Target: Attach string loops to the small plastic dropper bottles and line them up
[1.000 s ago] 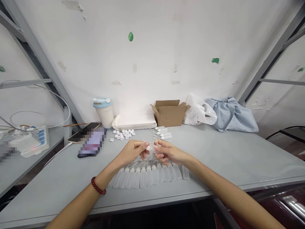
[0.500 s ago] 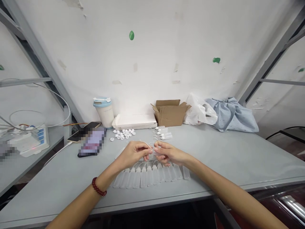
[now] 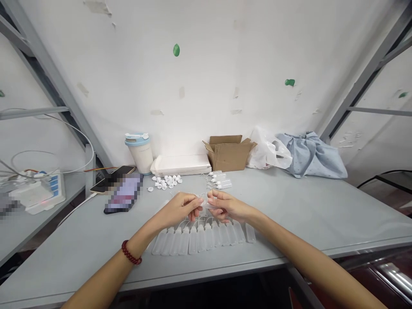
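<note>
My left hand (image 3: 185, 208), wearing a dark red bead bracelet (image 3: 130, 253) at the wrist, is closed in a pinch; the small thing between its fingertips is mostly hidden. Almost touching it, my right hand (image 3: 227, 206) pinches a small translucent plastic bottle (image 3: 210, 206), largely covered by the fingers. Below both hands, a row of flat translucent bottles (image 3: 201, 238) with white cords at their tops lies side by side on the grey table (image 3: 309, 214). Beyond the hands are several more corded bottles (image 3: 224, 183) and a scatter of small white caps (image 3: 165, 183).
Along the wall stand a lidded cup (image 3: 140, 156), a stack of white sheets (image 3: 182, 164), an open cardboard box (image 3: 230, 155), a white plastic bag (image 3: 267, 150) and a blue cloth bundle (image 3: 313, 154). Two phones (image 3: 124, 193) lie at the left, near a power strip (image 3: 48, 195).
My left fingertips have shifted slightly left and closed further; the white cord seen arching over them is no longer visible. My right hand keeps its pinch almost unchanged. The view has shifted slightly.
</note>
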Tool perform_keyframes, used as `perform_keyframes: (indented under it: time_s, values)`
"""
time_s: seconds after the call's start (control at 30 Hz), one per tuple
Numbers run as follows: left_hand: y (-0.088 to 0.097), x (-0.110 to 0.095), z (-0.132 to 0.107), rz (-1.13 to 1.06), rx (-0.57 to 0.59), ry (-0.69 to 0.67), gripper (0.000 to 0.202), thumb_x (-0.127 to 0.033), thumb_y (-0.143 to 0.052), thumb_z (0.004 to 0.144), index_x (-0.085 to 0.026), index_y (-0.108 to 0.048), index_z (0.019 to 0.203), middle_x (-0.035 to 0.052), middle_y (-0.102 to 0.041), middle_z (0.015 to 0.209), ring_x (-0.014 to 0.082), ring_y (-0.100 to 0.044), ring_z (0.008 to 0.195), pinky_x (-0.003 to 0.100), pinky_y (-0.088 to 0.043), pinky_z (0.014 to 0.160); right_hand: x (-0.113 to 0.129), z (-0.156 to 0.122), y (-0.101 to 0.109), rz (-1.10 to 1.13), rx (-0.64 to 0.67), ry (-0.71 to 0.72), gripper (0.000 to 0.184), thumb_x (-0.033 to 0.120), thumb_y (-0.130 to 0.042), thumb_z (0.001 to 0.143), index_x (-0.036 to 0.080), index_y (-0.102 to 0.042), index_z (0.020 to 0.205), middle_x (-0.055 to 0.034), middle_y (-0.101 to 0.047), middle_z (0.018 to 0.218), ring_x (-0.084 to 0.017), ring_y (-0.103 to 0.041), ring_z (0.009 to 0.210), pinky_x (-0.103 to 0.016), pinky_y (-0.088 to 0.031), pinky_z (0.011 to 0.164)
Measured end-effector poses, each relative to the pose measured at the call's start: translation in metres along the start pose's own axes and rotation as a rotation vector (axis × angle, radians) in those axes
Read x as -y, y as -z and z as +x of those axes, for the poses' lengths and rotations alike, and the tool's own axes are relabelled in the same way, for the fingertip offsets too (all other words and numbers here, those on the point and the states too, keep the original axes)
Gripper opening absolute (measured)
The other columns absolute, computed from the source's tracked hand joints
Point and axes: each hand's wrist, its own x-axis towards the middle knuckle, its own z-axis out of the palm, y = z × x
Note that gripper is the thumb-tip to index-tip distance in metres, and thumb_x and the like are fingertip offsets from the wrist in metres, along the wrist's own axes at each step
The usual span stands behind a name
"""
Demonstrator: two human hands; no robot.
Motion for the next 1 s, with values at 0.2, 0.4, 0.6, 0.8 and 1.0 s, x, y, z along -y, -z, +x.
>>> perform_keyframes:
  time_s: [0.2, 0.4, 0.6, 0.8, 1.0]
  values:
    - [-0.0015, -0.0045, -0.0044, 0.12, -0.067, -0.126, 0.028, -0.035, -0.048, 0.086, -0.014, -0.061, 0.074, 0.0016, -0.061, 0.067, 0.0127, -0.058, 0.062, 0.022, -0.045, 0.06, -0.0011, -0.0006, 0.0019, 0.044, -0.026, 0.002, 0.03, 0.044, -0.054, 0.084, 0.024, -0.032, 0.081, 0.0106, -0.024, 0.053, -0.005, -0.016, 0.043, -0.015, -0.02, 0.037]
    - [-0.0032, 0.0, -0.0019, 0.244, -0.178, -0.228, 0.019, -0.032, -0.053, 0.083, -0.015, -0.063, 0.081, 0.0046, -0.065, 0.081, 0.0143, -0.057, 0.072, 0.023, -0.044, 0.063, 0.0011, -0.0016, 0.0024, 0.046, -0.045, -0.02, 0.029, 0.043, -0.053, 0.084, 0.024, -0.032, 0.081, 0.0108, -0.022, 0.053, -0.005, -0.015, 0.042, -0.015, -0.019, 0.037]
    - [-0.0017, -0.0053, -0.0028, 0.12, -0.062, -0.07, 0.033, -0.042, -0.045, 0.086, -0.015, -0.061, 0.074, 0.003, -0.063, 0.074, 0.0138, -0.059, 0.064, 0.023, -0.047, 0.059, 0.0018, -0.0012, -0.0011, -0.01, -0.035, -0.019, 0.03, 0.047, -0.053, 0.084, 0.024, -0.034, 0.085, 0.0111, -0.026, 0.052, -0.005, -0.017, 0.042, -0.016, -0.021, 0.037]
    - [0.0009, -0.0013, 0.0004, -0.008, -0.132, 0.03, 0.041, -0.049, -0.047, 0.083, -0.015, -0.053, 0.061, -0.0013, -0.055, 0.055, 0.0108, -0.054, 0.05, 0.022, -0.045, 0.051, -0.001, 0.005, -0.0023, -0.342, -0.257, 0.175, 0.033, 0.047, -0.057, 0.08, 0.022, -0.039, 0.093, 0.0107, -0.034, 0.052, -0.005, -0.027, 0.042, -0.016, -0.025, 0.037]
    - [-0.0016, 0.0033, 0.0027, -0.126, -0.027, 0.14, 0.045, -0.054, -0.047, 0.082, -0.014, -0.054, 0.063, -0.0014, -0.055, 0.054, 0.0102, -0.053, 0.045, 0.023, -0.045, 0.048, -0.007, 0.0073, 0.0004, -0.435, -0.359, 0.279, 0.028, 0.046, -0.051, 0.083, 0.02, -0.043, 0.089, 0.0059, -0.043, 0.061, -0.007, -0.038, 0.047, -0.018, -0.03, 0.039]
